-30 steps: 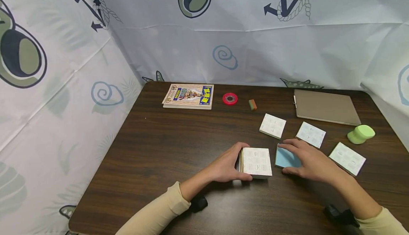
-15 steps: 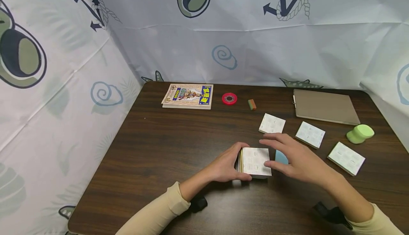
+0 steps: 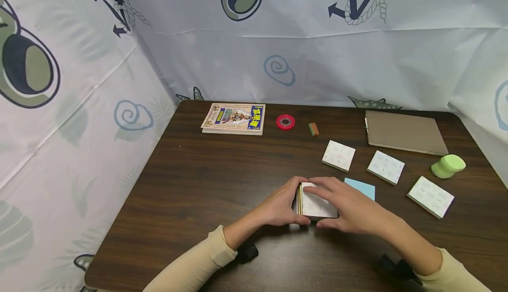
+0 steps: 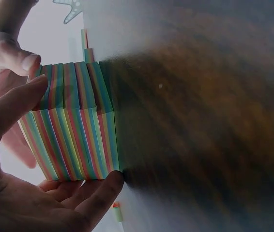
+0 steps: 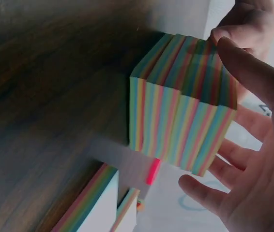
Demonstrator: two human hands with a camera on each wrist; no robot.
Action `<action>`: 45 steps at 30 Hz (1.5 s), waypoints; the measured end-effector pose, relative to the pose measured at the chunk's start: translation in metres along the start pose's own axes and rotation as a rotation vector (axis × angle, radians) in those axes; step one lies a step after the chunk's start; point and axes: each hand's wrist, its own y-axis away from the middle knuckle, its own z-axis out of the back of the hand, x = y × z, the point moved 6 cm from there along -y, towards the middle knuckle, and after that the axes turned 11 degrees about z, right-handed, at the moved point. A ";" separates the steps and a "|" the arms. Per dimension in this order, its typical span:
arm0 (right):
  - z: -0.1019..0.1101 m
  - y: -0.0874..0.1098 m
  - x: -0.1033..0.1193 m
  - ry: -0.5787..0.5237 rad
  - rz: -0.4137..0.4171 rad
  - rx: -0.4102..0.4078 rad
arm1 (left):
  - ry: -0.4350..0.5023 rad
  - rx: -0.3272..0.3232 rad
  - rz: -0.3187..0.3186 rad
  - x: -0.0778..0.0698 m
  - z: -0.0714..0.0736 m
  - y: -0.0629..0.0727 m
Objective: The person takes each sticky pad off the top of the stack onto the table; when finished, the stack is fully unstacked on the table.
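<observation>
A stack of sticky note pads [image 3: 317,204] with rainbow-striped edges and a white top face stands on the table. My left hand [image 3: 279,204] grips its left side, thumb on the near side and fingers on the far side, as the left wrist view of the stack [image 4: 71,140] shows. Over the right part of the stack, my right hand [image 3: 353,208] holds it between thumb and fingers, the thumb at an upper edge in the right wrist view. Just behind that hand lies a light blue-topped pad [image 3: 362,188], partly hidden.
Three more white-topped pads [image 3: 338,155] lie apart at the right. Behind them are a grey-brown flat case [image 3: 406,132] and a light green cup-shaped object [image 3: 448,166]. Along the back sit a book [image 3: 234,119], a red ring [image 3: 285,121] and a small orange-green block [image 3: 313,129].
My right hand has moved left from the blue-topped pad onto the right side of the stack. My left hand keeps its grip, and the stack has stayed in place.
</observation>
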 end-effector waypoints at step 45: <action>0.032 0.152 -0.056 0.194 -0.312 -0.139 | -0.022 0.000 0.030 0.001 -0.003 -0.002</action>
